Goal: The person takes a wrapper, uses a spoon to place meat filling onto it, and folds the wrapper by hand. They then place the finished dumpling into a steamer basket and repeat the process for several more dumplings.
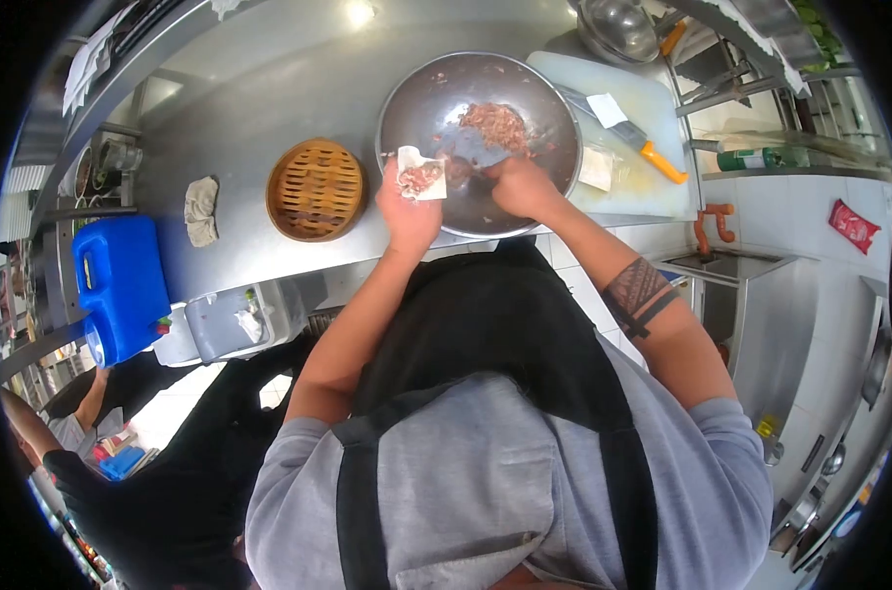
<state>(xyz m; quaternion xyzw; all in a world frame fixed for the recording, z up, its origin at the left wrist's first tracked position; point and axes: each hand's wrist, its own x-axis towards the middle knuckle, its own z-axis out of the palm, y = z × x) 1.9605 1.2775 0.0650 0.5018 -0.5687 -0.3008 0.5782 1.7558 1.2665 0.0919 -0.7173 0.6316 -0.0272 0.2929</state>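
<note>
My left hand [407, 218] holds a square dumpling wrapper [437, 187] up at the near-left rim of a large steel mixing bowl [399, 108]. A dab of minced meat lies on the wrapper. Inside the bowl, my right hand [525, 189] is closed around a flat grey scraper [478, 149], whose handle is mostly hidden by the fingers. Beside the blade is a mound of pink minced meat [495, 123]. Just right of the bowl, a small stack of pale wrappers [595, 169] sits on a white cutting board [564, 74].
A round bamboo steamer [315, 190] and a folded cloth [201, 210] sit left of the bowl. An orange-handled knife [662, 162] lies on the board. At far left, a co-worker's hand [94, 393] is by a blue jug [121, 280].
</note>
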